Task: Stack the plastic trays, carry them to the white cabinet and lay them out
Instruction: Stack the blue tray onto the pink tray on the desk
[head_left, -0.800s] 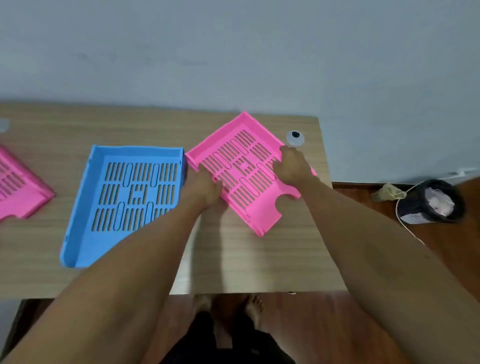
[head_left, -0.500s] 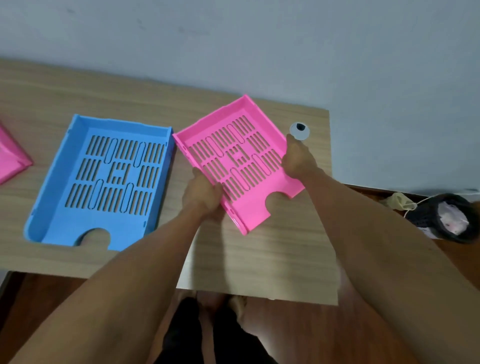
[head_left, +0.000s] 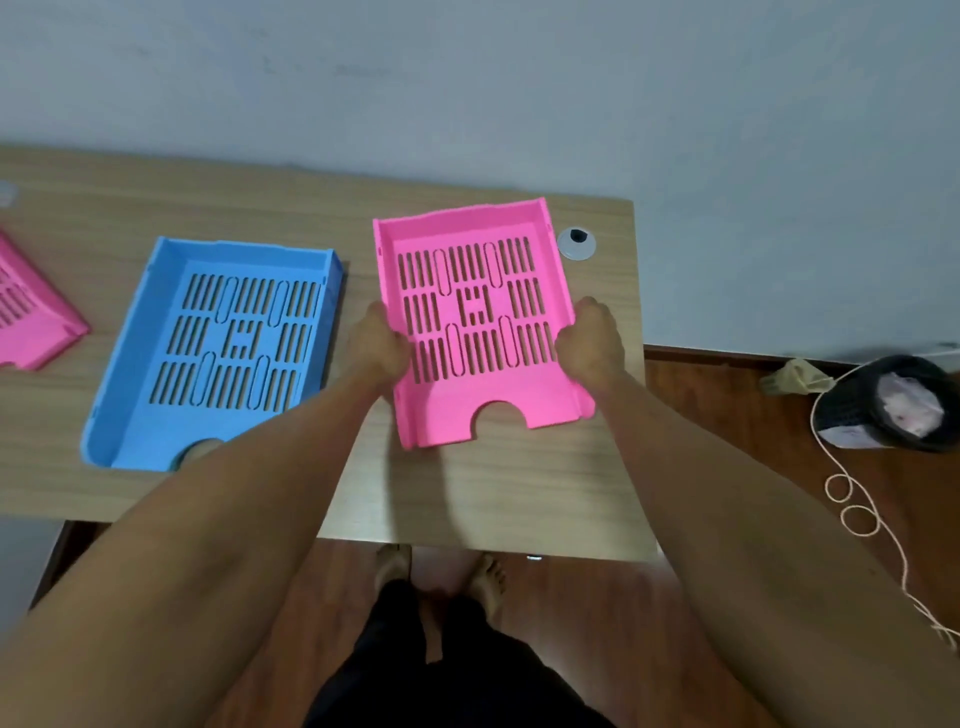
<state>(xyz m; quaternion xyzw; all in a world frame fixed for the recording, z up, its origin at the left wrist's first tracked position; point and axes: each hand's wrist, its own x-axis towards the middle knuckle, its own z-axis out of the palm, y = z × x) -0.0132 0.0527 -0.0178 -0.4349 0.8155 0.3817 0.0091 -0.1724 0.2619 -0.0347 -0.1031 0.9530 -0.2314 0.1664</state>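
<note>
On the desk's right end I had both hands clamped on the pink tray (head_left: 475, 322): left hand (head_left: 378, 345) on its left wall, right hand (head_left: 589, 340) on its right wall. Whether it was lifted or resting, I couldn't tell. Nothing was stacked yet. Blue tray (head_left: 213, 353) lay just left, apart. Second pink tray (head_left: 31, 317) sat far left, cropped. Count: three trays, two pink, one blue. Stacking, carrying and laying out remained; no white cabinet was in view.
</note>
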